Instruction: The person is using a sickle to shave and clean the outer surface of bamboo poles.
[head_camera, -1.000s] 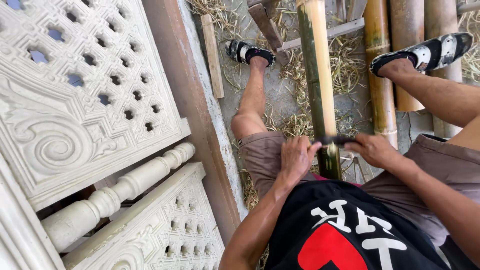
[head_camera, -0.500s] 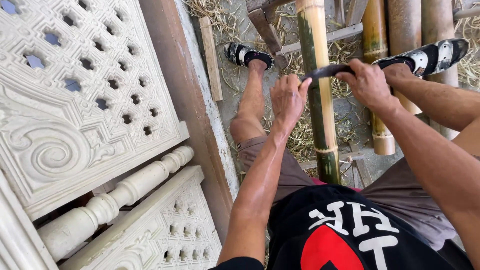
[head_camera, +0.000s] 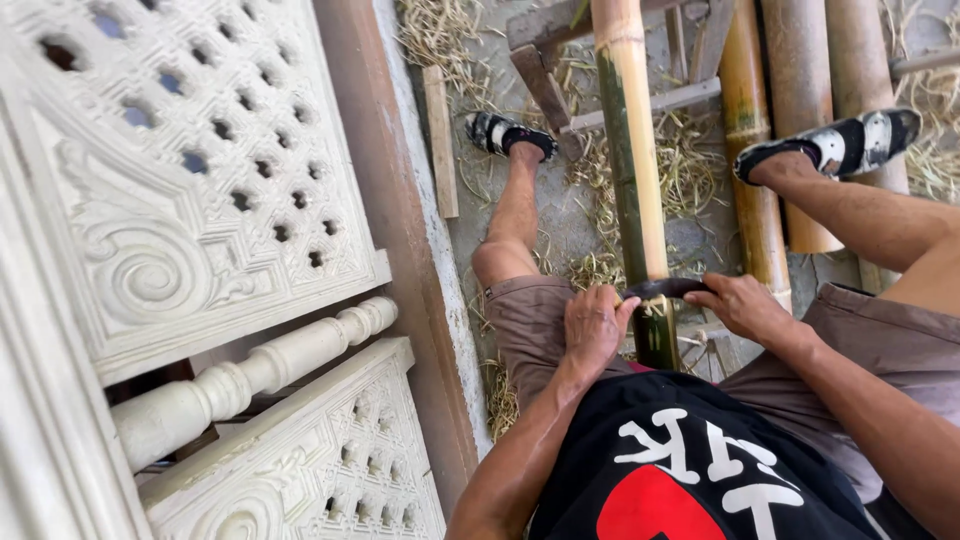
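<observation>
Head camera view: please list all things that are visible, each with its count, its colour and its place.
bamboo pole being scraped: one, green and yellow, centre, running away between the legs
curved blade: one, dark, across the pole, held at both ends
other bamboo poles: about three, brown, upper right
wooden frame: one, grey-brown, top centre under the pole
wooden slat: one, pale, on the ground by the wall
shavings: many, straw colour, scattered on the ground
carved panels: at least two, white, left side
baluster: one, white, lying between the panels
sandals: two, black and white, on the feet
left hand: gripping the blade's left end
right hand: gripping the blade's right end
</observation>
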